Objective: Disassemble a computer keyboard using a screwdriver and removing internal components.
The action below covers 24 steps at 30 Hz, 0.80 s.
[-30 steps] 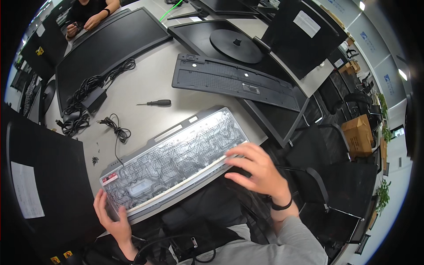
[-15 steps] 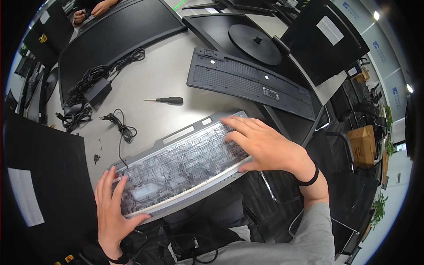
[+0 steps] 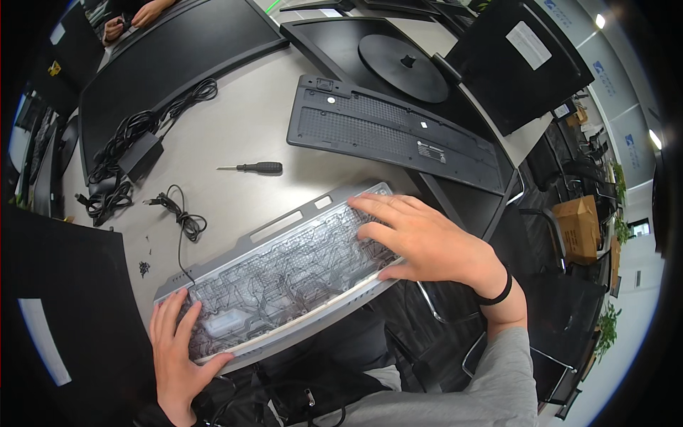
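An opened grey keyboard (image 3: 284, 274) lies slanted at the table's near edge, its clear circuit sheet with dark traces facing up. My left hand (image 3: 174, 349) holds its left end, with the fingers spread over the corner and the thumb along the near edge. At the right end my right hand (image 3: 420, 238) grips it, fingers across the sheet and thumb at the near rim. A bundled cable (image 3: 188, 224) runs from the keyboard's far left side. Beyond it lie a dark screwdriver (image 3: 260, 168) and a black keyboard back cover (image 3: 391, 132).
Small dark screws (image 3: 144, 268) lie left of the keyboard. Further back are coiled cables with a power adapter (image 3: 141, 156) and a flat black monitor (image 3: 185, 64). A round stand base (image 3: 405, 67) rests on another monitor. Another person's hands (image 3: 135, 20) show at the far left.
The whole view has shifted slightly to the left. My left hand has slipped a little toward me along the keyboard's end, uncovering its far left corner. My right hand keeps its place.
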Available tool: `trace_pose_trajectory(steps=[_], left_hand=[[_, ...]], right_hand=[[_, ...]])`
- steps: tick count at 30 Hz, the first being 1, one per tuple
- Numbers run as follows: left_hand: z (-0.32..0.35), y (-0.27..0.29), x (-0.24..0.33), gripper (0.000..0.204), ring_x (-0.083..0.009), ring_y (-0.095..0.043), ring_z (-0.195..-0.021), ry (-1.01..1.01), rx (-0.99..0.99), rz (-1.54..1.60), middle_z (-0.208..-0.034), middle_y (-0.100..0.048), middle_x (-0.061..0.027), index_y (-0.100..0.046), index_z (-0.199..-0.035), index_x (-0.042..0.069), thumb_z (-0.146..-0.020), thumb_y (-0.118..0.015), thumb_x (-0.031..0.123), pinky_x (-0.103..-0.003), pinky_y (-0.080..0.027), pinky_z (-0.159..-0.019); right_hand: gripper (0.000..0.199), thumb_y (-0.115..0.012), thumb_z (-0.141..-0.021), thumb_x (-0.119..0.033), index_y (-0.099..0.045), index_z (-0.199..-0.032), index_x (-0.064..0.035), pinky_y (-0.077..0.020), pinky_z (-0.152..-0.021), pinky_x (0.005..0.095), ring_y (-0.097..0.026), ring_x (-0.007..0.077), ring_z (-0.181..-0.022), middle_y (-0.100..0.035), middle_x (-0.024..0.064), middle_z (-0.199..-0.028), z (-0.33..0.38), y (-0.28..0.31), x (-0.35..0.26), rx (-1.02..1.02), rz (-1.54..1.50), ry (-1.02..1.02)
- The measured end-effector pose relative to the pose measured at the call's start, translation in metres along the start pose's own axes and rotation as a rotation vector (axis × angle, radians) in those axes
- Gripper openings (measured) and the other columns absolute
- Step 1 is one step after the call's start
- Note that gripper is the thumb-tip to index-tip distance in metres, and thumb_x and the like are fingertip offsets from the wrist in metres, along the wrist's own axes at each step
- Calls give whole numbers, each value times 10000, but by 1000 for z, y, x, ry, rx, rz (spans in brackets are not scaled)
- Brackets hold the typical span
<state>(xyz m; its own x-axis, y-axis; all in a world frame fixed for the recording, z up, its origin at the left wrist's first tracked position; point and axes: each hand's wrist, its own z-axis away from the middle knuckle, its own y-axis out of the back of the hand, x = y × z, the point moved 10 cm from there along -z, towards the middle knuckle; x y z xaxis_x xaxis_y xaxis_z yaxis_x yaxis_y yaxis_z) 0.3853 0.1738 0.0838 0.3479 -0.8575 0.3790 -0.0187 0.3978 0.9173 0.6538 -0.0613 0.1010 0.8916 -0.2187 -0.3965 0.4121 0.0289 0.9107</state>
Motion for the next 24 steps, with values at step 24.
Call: trace_pose_trajectory(steps=[24], left_hand=[[-2,4,3,906,-452,-492,-1541,43,1,69,-1655,-558,-177,-710,-1433,39,-649,-1035,357,-601,-341,-1310]], right_hand=[[708,-973,-778,-315,-642,-1342,-43,-411,-1261,530,-498,415,-1554,-482,219,-1691,-5,-3,-8,-12,27,-22]])
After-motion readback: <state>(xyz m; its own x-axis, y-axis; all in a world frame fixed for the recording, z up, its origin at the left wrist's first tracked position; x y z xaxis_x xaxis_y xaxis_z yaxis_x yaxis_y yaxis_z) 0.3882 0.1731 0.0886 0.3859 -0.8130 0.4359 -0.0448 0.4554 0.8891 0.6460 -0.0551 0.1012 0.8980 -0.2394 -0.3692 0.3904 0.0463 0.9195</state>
